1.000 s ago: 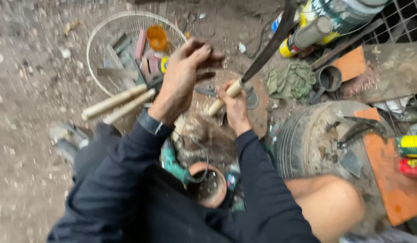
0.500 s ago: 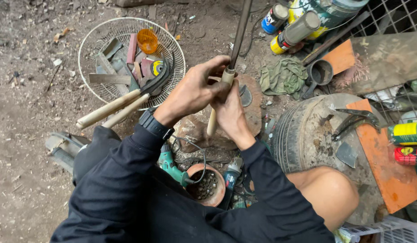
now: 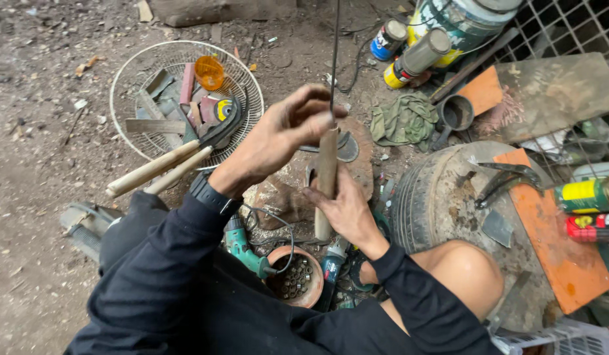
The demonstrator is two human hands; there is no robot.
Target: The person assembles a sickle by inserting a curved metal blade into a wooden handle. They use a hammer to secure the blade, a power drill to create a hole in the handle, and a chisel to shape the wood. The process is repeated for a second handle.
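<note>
At the far left stood a round white wire basket (image 3: 124, 85), holding an orange cup (image 3: 209, 72), a yellow-and-black tape roll (image 3: 223, 109) and several flat metal scraps. Two pale wooden handles (image 3: 157, 169) lay side by side across its lower rim, pointing down-left.

Your left hand (image 3: 281, 135) was raised just right of the basket, its fingertips pinched around the top end of a third wooden handle (image 3: 326, 177), where a thin dark blade (image 3: 335, 52) rose straight up, seen edge-on. Your right hand (image 3: 347, 209) was wrapped around the lower half of that same handle, so the handle stood upright between both hands, above a brown stone slab (image 3: 285, 190).

Below your hands lay one green power drill (image 3: 242, 244) beside a clay pot (image 3: 294, 281) filled with small metal pieces.

Up and to the right lay a crumpled green rag (image 3: 403, 119). Behind it were two spray cans: one blue and white (image 3: 388, 39), one yellow with a grey cap (image 3: 416, 58), next to a large green-and-white drum (image 3: 465, 23).

Further right, an old tyre (image 3: 423, 204) carried an orange board (image 3: 554, 250). At the right edge lay two more cans on their sides, one green with a yellow label (image 3: 590, 194), one red (image 3: 592, 227).
</note>
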